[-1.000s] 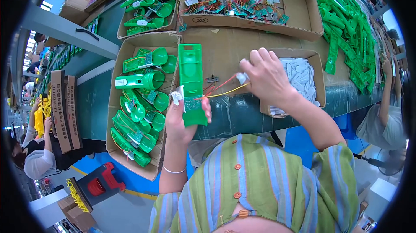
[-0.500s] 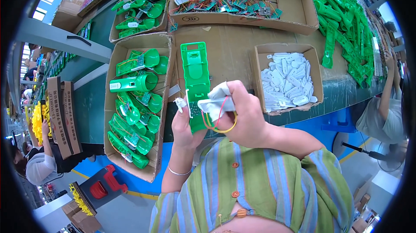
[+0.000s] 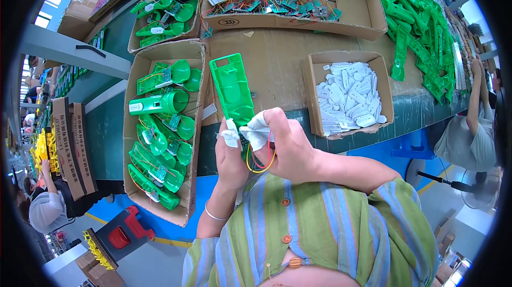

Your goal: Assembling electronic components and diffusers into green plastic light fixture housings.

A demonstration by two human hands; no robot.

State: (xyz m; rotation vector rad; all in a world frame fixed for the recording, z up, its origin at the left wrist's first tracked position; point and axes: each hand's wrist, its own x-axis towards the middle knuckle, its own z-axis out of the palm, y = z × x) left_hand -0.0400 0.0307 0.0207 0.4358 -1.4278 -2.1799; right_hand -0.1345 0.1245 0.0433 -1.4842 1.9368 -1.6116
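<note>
At frame centre, a long green plastic housing (image 3: 233, 90) points its long axis toward the upper left, away from the body; the left hand (image 3: 230, 153) grips its near end, the right hand's (image 3: 285, 145) taped fingers (image 3: 257, 128) pinching yellow wires (image 3: 260, 167) there.

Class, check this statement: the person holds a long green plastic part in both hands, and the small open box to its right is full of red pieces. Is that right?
Not quite. In the head view the left hand and right hand do hold the long green plastic part, but the small open box to its right is full of white pieces, not red ones.
</note>
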